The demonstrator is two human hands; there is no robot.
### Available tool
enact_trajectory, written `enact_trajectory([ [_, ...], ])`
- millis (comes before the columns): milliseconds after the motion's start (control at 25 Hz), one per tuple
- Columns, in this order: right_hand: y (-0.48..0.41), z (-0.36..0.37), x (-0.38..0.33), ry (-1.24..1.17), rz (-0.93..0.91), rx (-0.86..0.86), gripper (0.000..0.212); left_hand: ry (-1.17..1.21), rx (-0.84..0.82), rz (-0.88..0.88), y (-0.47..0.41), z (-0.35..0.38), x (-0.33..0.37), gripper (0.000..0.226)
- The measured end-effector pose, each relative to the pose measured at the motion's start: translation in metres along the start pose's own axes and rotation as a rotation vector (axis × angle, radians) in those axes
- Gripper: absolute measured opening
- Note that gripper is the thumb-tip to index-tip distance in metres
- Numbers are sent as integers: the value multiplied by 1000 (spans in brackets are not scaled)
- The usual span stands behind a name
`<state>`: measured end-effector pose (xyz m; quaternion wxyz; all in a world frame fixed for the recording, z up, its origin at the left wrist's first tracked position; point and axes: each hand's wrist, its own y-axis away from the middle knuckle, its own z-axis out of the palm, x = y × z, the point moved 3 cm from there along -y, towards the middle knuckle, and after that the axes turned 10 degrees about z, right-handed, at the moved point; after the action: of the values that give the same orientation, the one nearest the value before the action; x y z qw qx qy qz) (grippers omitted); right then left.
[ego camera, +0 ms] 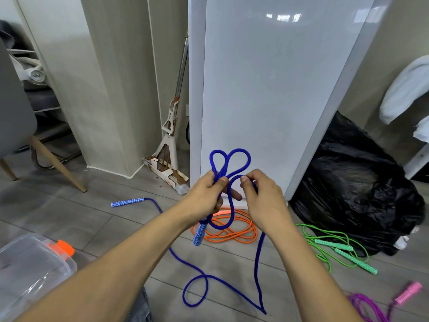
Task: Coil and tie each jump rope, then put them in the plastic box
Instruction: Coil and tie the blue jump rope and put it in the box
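My left hand [207, 194] and right hand [260, 196] both pinch the blue rope [228, 163]; loops stand upright above them, tail trailing to floor [116, 228].

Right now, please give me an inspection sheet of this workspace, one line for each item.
Surface: grey plank floor.
Job's things: blue rope part coiled; orange rope, green rope, purple rope loose on floor; plastic box at lower left.
Clutter: black bag, mop.
Hands: left hand and right hand both pinch blue loops.
Cables: nothing seen.
Surroundings: white panel, chair.
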<state>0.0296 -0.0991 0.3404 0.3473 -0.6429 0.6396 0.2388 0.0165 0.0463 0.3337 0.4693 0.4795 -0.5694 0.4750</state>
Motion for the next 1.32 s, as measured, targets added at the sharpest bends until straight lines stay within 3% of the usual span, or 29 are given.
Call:
enact_trajectory([
  [360, -3, -3, 5, -56, 43, 108, 21, 36, -131, -72, 5, 7, -1, 27],
  [560, -2, -3, 7, -12, 70, 134, 25, 267, -149, -128, 6, 8, 0, 20],
  [680, -1, -7, 7, 25, 70, 169, 27, 240, -225, -183, 7, 7, 0, 25],
  [920, -1, -6, 4, -8, 68, 66, 16, 187, -347, -207, 7, -6, -1, 28],
  [1080, -2, -22, 4, 33, 105, 195, 31, 373, -372, -242, 6, -13, -2, 22],
  [1200, -7, -34, 11, 77, 110, 187, 26, 380, -203, -214, -2, -20, -5, 22],
  [1320, -13, -28, 21, 54, 121, -10, 16, 457, 188, -163, -17, -33, -13, 26],
])
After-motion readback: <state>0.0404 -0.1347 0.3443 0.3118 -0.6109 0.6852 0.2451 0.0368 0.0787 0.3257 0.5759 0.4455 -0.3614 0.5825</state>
